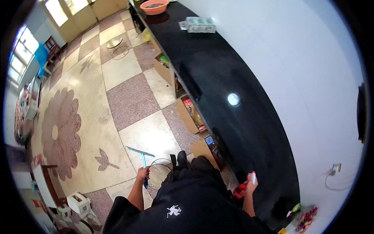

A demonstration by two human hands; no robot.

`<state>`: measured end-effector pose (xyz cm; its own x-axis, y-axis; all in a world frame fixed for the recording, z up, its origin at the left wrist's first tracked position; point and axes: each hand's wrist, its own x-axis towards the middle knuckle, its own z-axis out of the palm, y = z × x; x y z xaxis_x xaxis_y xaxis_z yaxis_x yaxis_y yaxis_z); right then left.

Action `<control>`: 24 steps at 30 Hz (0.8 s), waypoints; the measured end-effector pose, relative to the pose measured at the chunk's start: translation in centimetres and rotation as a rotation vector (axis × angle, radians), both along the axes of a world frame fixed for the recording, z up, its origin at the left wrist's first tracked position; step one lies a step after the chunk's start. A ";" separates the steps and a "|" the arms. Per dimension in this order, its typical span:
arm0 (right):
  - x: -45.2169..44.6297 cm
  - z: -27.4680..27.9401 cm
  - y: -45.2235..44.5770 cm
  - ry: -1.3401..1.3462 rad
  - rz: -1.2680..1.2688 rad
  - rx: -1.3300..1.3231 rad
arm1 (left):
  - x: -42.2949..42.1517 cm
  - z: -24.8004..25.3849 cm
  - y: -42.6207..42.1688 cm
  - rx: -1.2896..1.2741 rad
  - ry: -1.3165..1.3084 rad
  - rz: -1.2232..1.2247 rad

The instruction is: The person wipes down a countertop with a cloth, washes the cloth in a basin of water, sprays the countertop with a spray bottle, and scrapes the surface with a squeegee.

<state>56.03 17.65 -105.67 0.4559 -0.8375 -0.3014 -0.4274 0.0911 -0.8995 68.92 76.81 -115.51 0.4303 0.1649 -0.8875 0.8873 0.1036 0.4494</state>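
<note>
My left hand is wrapped round the handle of a blue squeegee, whose long blade hangs above the tiled floor. At the near edge of the glossy black counter, my right hand is closed round a red spray bottle with a white and red top. A round bright reflection shows on the counter surface.
An orange basin and wrapped tissue packs stand at the counter's far end. Open cardboard boxes sit beneath its left edge. A stool stands on the floor. Colourful wrapped items lie at the lower right.
</note>
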 end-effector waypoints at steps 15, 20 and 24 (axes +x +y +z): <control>51.5 5.5 21.7 -0.073 1.032 0.361 | 4.1 -0.4 -3.6 0.316 0.023 0.278; 65.8 4.0 24.3 -0.453 1.084 -0.047 | 13.3 2.3 -0.3 0.292 0.015 0.423; 75.5 7.3 26.7 -0.467 0.948 -0.001 | 19.7 1.9 0.0 0.297 -0.062 0.579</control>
<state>131.54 44.35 -98.36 0.9942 -0.0783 0.0735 0.0655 -0.0999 -0.9928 88.58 76.82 -113.62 0.2475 0.6194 -0.7450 0.6968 0.4204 0.5811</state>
